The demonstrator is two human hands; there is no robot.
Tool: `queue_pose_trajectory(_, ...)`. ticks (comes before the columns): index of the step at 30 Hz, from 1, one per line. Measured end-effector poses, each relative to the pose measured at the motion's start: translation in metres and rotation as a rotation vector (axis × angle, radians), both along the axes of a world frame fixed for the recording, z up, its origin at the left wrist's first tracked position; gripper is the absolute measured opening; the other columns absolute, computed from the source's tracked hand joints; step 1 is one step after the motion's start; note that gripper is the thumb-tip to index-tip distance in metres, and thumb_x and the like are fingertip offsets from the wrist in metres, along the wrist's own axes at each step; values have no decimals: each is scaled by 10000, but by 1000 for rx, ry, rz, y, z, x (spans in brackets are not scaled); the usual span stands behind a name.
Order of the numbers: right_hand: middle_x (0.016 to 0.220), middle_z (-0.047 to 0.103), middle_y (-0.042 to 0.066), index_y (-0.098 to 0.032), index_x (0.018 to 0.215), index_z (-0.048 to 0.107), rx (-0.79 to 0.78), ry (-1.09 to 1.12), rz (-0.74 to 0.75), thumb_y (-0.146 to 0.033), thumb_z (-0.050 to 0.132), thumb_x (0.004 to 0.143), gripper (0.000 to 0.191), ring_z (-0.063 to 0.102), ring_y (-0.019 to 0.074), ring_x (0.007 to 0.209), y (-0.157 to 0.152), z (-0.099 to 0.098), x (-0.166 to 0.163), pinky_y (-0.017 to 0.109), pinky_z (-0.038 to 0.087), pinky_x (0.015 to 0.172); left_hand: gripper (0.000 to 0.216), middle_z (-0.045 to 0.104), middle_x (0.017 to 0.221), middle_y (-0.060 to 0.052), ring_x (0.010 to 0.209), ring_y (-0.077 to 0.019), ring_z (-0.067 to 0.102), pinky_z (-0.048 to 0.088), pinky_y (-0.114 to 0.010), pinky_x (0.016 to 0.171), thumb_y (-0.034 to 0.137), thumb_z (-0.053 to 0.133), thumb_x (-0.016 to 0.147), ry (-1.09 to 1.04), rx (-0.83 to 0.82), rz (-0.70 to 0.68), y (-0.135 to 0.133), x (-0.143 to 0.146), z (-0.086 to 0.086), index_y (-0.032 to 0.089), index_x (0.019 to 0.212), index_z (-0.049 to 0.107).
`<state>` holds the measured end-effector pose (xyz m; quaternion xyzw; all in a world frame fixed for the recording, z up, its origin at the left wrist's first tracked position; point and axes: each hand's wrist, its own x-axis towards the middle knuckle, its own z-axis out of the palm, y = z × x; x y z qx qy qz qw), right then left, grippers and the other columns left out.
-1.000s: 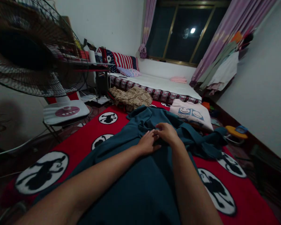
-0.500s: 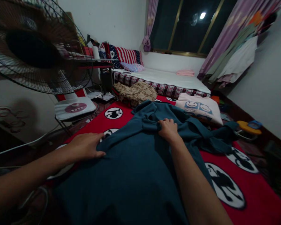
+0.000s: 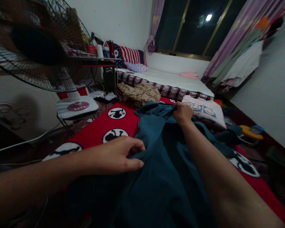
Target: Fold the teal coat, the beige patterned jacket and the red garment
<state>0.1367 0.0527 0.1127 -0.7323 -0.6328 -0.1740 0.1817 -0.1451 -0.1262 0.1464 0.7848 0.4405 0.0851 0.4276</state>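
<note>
A dark teal long-sleeved top (image 3: 154, 155) lies rumpled across the red blanket, its lower part reaching toward me. My left hand (image 3: 123, 155) is at its left side, fingers and thumb closed on a fold of the fabric. Farther up, near the shoulder part, my right hand (image 3: 183, 113) grips the bunched cloth, with the fingertips hidden. Between both hands the fabric is drawn up into long folds. One sleeve (image 3: 228, 137) stretches out to the right.
The red blanket (image 3: 130, 122) has white ovals with black figures. Beyond the top lie a tan patterned cloth (image 3: 142, 93) and a folded pale pink garment (image 3: 210, 109). A fan (image 3: 38, 44) stands close at left, a yellow stool (image 3: 250, 132) at right, a bed (image 3: 166, 80) behind.
My left hand has moved right, pulling the top's left side inward and uncovering more blanket. My right hand has shifted up and slightly right, bunching the cloth.
</note>
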Motion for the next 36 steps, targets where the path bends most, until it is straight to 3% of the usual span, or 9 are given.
queue_pose_trajectory(6,1089,663,109,-234,1086,693,-198,-7,-49,-144,407,874,366,582,253,1012,-6,-48,15,324,424,768,690,652,1024,-53,691,-135,629,525,-253,631,348,776,663,-107,-545,-359,-5,69,-57,209,1293,533)
queue_pose_trajectory(10,1194,614,126,-200,1188,630,-131,0,-31,-186,342,921,393,505,268,1095,-19,-86,15,344,390,810,761,645,943,-38,792,-198,670,567,-308,672,329,810,635,-68,-874,-676,19,92,-60,189,1328,526)
queue_pose_trajectory(13,1193,622,98,-206,1163,634,-59,95,24,-194,373,891,377,500,260,1090,-21,-94,20,336,377,826,442,674,967,-56,886,-233,681,565,-365,780,350,628,826,-148,-505,-659,50,102,-51,177,1232,608)
queue_pose_trajectory(16,1127,658,55,-209,1029,669,28,263,68,-140,360,823,378,533,226,1059,-19,-93,29,308,382,857,372,616,1248,-94,1182,-257,559,425,-403,1039,286,526,890,-215,334,-113,85,111,-65,194,1243,600)
queue_pose_trajectory(18,1036,677,58,-199,920,671,113,376,46,-135,328,799,369,565,209,1006,-19,-93,36,289,389,866,512,422,1472,-112,1386,-279,332,260,-446,1154,301,534,885,-126,638,158,103,116,-87,193,1381,469)
queue_pose_trajectory(23,845,674,68,-203,783,629,257,507,41,-198,303,815,327,606,207,837,-28,-95,41,272,411,780,662,244,1552,-193,1448,-345,155,139,-535,1170,511,466,901,145,600,98,114,124,-135,133,1440,392)
queue_pose_trajectory(28,815,694,60,-202,820,637,351,511,116,-296,283,909,377,619,206,819,-26,-76,22,284,405,789,635,227,1561,-181,1449,-343,154,131,-537,1167,531,443,902,159,650,111,108,129,-140,175,1428,421)
queue_pose_trajectory(32,1008,689,105,-164,999,646,323,455,188,-283,479,804,283,613,241,955,14,-52,-1,336,412,874,620,252,1551,-185,1446,-333,176,142,-526,1165,512,461,897,145,687,141,109,130,-143,183,1421,430)
queue_pose_trajectory(36,1089,670,151,-129,1093,619,125,732,193,-345,633,723,429,612,268,1016,71,-43,-17,372,423,914,621,273,1539,-196,1439,-335,200,155,-516,1164,516,474,890,118,686,156,110,129,-145,191,1417,435)
